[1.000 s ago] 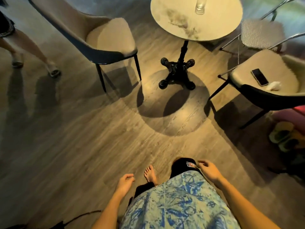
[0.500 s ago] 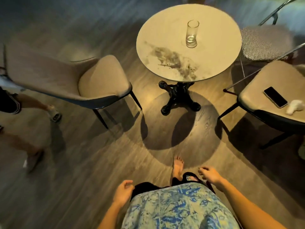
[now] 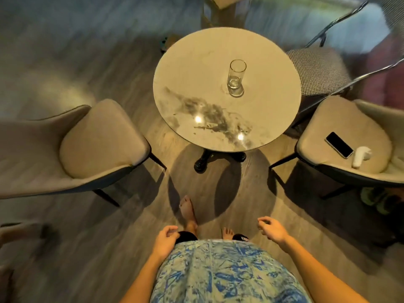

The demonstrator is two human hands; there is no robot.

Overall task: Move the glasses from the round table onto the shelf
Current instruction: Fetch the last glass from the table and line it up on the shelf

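One tall clear glass (image 3: 236, 78) stands upright right of centre on the round marble-look table (image 3: 190, 68), which rests on a black pedestal foot. My left hand (image 3: 165, 240) hangs low near my hip with loosely curled fingers and holds nothing. My right hand (image 3: 272, 230) is held slightly out to the right, fingers also loosely curled and empty. Both hands are well short of the table, over the wooden floor. No shelf is in view.
A beige chair (image 3: 96, 141) stands left of the table. At right, another beige chair (image 3: 328, 136) carries a phone (image 3: 339, 144) and a white object (image 3: 360, 156). A checked metal-framed chair (image 3: 317, 68) sits behind it. Shoes (image 3: 376, 200) lie under the right chair.
I have walked closer to the table, so it and the glass now sit lower and larger in view. The other person's legs at left have left the frame.
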